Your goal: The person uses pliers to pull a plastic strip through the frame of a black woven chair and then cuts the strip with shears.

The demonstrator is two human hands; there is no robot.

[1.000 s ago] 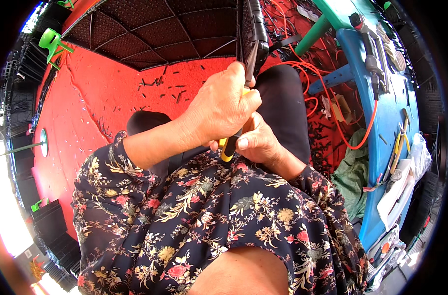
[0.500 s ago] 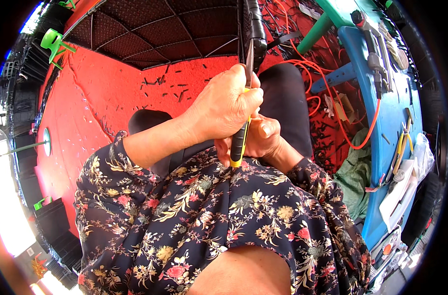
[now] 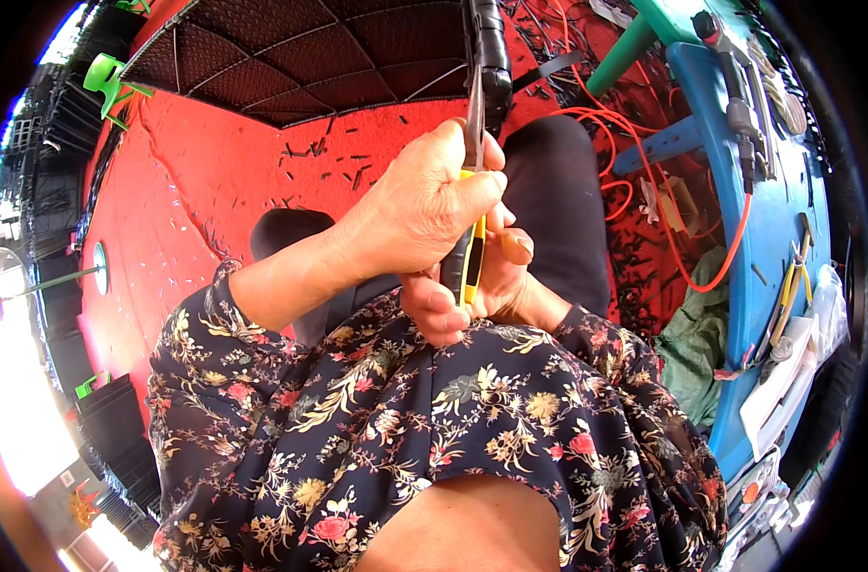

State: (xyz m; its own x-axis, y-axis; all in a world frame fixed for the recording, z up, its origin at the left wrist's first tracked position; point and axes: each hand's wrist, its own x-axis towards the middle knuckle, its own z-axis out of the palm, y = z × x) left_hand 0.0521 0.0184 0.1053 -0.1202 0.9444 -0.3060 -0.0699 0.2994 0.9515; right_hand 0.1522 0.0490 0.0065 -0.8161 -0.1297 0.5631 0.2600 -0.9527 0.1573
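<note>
My left hand [image 3: 420, 195] is closed around a hand tool near the upper end of its yellow and black handle [image 3: 473, 257]. Lower down, my right hand [image 3: 510, 276] wraps the same handle, its fingertips showing on the left side. The tool's tapered metal end [image 3: 475, 119] points away from me and reaches the black wrapped edge [image 3: 493, 57] of a dark woven panel [image 3: 301, 57]. Seen this narrow, its exact kind is unclear. Whether the metal tip goes into the weave is hidden.
Black scraps [image 3: 334, 172] litter the red floor [image 3: 196, 191]. At right, a blue table [image 3: 691, 86] holds a power tool [image 3: 734, 91] on an orange cord [image 3: 729, 272] and yellow-handled pliers [image 3: 788, 286]. Green sacking [image 3: 696, 334] lies beneath. A green chair [image 3: 102, 81] stands at far left.
The tool has turned slightly, and more of its handle's side shows. My right hand's fingers have come further round the handle. The panel's edge has shifted a little in view.
</note>
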